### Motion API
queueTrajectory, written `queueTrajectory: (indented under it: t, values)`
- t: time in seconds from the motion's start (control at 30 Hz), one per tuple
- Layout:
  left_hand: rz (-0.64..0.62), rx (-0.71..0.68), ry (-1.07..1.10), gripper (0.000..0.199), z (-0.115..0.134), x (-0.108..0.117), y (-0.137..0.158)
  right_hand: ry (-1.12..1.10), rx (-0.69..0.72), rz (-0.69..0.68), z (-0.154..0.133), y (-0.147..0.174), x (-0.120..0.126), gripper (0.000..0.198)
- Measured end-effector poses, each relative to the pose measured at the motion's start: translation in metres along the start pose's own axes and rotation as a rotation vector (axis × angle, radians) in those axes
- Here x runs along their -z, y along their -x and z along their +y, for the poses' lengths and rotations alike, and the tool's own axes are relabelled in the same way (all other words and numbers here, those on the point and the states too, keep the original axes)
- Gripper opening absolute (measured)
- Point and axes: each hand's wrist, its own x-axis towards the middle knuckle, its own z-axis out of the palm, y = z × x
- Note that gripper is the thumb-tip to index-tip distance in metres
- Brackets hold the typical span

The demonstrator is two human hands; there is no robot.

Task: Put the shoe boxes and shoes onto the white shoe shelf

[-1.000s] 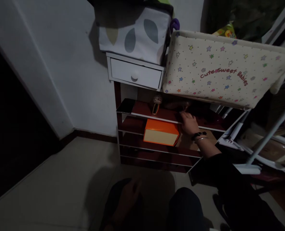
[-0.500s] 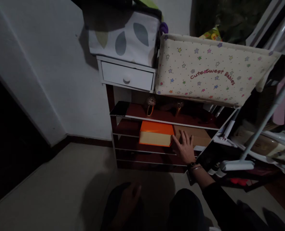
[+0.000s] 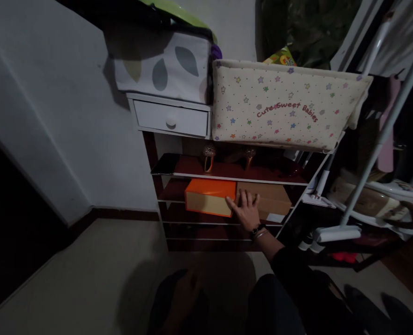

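Right hand (image 3: 247,211) is reaching with fingers spread, holding nothing, touching the orange box (image 3: 209,197) and brown box (image 3: 267,199) on the shelf (image 3: 227,175); left hand (image 3: 185,291) is resting loosely on the knee; gripping a box would come next

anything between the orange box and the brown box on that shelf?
Head view: only the right hand, fingers spread across the seam where the orange box meets the brown box. The boxes sit side by side, no other object between them.
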Motion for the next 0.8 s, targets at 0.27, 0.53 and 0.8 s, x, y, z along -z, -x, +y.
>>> queueTrajectory:
  t: [0.27, 0.53, 0.8]
  values:
    - [0.005, -0.009, 0.001, 0.023, 0.001, 0.002, 0.003, -0.121, 0.033, -0.061, -0.006, 0.001, 0.026, 0.072]
    - [-0.027, -0.028, 0.007, 0.035, -0.015, 0.006, -0.001, -0.109, 0.069, 0.053, 0.063, 0.086, 0.097, 0.063]
    - [-0.072, -0.065, 0.021, 0.036, -0.010, -0.004, 0.002, -0.331, -0.107, 0.082, 0.067, 0.191, 0.181, 0.072]
